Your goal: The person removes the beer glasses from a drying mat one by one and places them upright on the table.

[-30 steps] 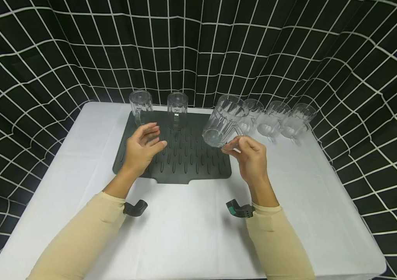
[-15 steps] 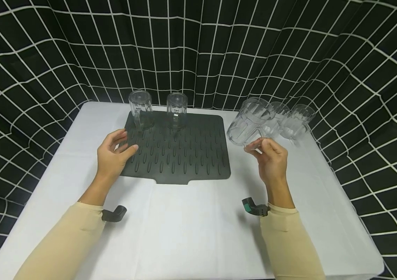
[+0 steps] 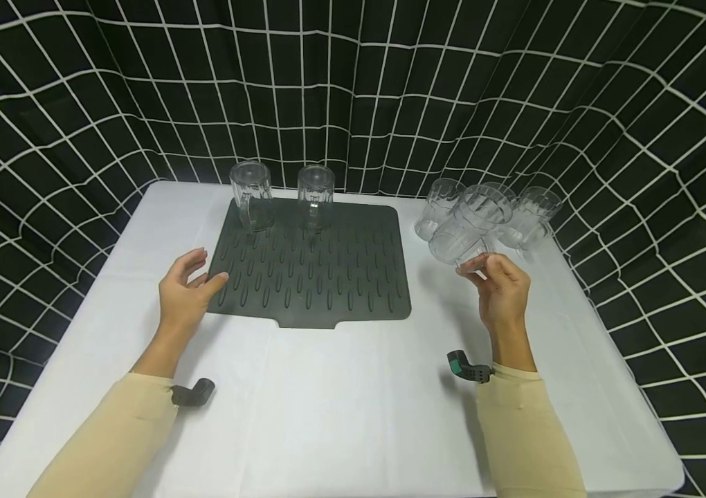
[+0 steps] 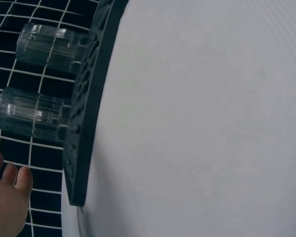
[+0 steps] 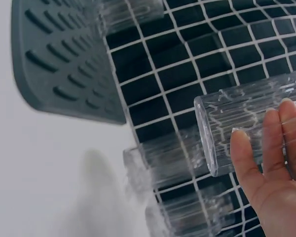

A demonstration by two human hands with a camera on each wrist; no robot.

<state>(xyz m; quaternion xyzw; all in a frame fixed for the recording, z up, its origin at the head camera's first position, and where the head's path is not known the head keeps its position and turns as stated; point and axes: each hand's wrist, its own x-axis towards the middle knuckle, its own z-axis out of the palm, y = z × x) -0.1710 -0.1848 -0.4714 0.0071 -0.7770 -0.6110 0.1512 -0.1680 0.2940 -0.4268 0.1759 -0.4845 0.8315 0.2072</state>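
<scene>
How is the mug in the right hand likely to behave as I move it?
The mug looks stiff, with clear, straight cylindrical walls. Held from one side by the right hand, it may twist or tilt further. If it is glass, it could chip against the clear mugs close by.

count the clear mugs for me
6: leftmost mug and second mug on the dark mat; held mug in the right hand; on the table, a fourth mug left of the held one, a partly hidden mug behind it, and the rightmost mug.

rear mug (image 3: 509, 190) partly hidden behind held mug (image 3: 468, 225), sleeves (image 3: 530, 436) cropped below
</scene>
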